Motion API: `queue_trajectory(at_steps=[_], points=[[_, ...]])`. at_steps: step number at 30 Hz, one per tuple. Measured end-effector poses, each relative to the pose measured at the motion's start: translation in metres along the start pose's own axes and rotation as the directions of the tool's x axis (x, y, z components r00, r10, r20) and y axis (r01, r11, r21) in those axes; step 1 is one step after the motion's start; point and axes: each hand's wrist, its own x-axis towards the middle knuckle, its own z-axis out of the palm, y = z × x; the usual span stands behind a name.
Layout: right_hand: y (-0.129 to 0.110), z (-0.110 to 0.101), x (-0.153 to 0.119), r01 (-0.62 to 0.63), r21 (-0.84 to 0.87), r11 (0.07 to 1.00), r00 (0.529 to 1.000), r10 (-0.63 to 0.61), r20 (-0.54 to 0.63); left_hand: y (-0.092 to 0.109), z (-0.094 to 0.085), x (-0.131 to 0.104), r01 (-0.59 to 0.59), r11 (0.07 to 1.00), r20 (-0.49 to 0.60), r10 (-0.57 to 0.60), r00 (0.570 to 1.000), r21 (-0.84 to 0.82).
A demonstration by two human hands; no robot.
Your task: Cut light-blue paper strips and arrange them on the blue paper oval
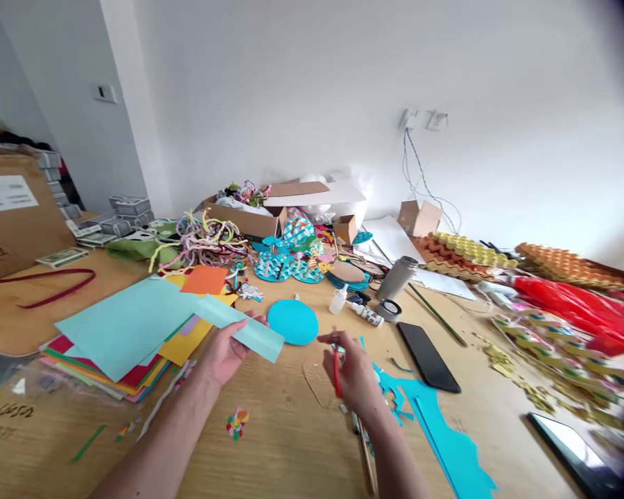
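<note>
So the person's left hand (229,355), just left of center frame, is pinching a pale teal paper strip (260,339). Their right hand (354,371), a bit right of center, has its fingers curled around a red handle (337,373), can't tell of what exactly. Blue disc (292,322) sits mid-frame between them, colored paper stack (119,329) at left, black phone (429,357) lower right.

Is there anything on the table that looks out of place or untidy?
Yes: the paper stack lies askew, fanned out unevenly. Also, colored dots sit loose on the bare table, perhaps spilled.
</note>
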Motion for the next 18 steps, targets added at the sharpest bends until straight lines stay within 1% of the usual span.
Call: queue_trajectory(at_steps=[1,2,3,4,6,7,9,11,13,15,17,18], points=[[-0.006,0.001,-0.003,0.039,-0.043,0.998,0.993,-0.034,0.112,0.001,0.0,0.0,-0.004,1.0,-0.002,0.004,1.0,0.008],[-0.013,0.003,-0.007,0.097,-0.077,0.992,0.973,-0.078,0.219,0.002,0.001,-0.001,-0.011,1.0,0.0,0.011,1.0,0.014],[-0.021,0.005,-0.012,0.161,-0.096,0.982,0.946,-0.126,0.3,0.002,0.001,-0.002,-0.016,1.0,0.007,0.016,1.0,0.02],[-0.029,0.007,-0.016,0.188,-0.102,0.977,0.929,-0.143,0.34,0.003,0.002,-0.002,-0.025,0.999,0.014,0.025,1.0,0.023],[-0.038,0.01,-0.025,0.203,-0.118,0.972,0.916,-0.147,0.373,0.004,0.003,-0.004,-0.048,0.998,0.034,0.047,0.998,0.033],[-0.039,0.009,-0.029,0.201,-0.135,0.97,0.916,-0.137,0.377,0.004,0.004,-0.004,-0.056,0.998,0.035,0.054,0.998,0.042],[-0.034,0.006,-0.037,0.2,-0.2,0.959,0.918,-0.112,0.381,0.005,0.005,-0.005,-0.067,0.996,0.04,0.065,0.997,0.053],[-0.022,-0.001,-0.044,0.182,-0.273,0.944,0.933,-0.078,0.352,0.004,0.005,-0.006,-0.07,0.996,0.049,0.067,0.997,0.059],[-0.011,-0.008,-0.05,0.142,-0.324,0.935,0.956,-0.044,0.291,0.003,0.006,-0.006,-0.06,0.996,0.064,0.056,0.996,0.072],[-0.004,-0.019,-0.05,0.081,-0.336,0.938,0.977,-0.008,0.212,0.001,0.006,-0.007,-0.04,0.995,0.079,0.033,0.996,0.091],[-0.004,-0.031,-0.044,-0.05,-0.27,0.962,0.994,0.075,0.083,-0.001,0.005,-0.008,-0.022,0.994,0.093,0.011,0.996,0.112],[-0.007,-0.038,-0.038,-0.138,-0.188,0.972,0.99,0.141,0.0,-0.002,0.005,-0.008,-0.018,0.993,0.1,0.006,0.995,0.121]])
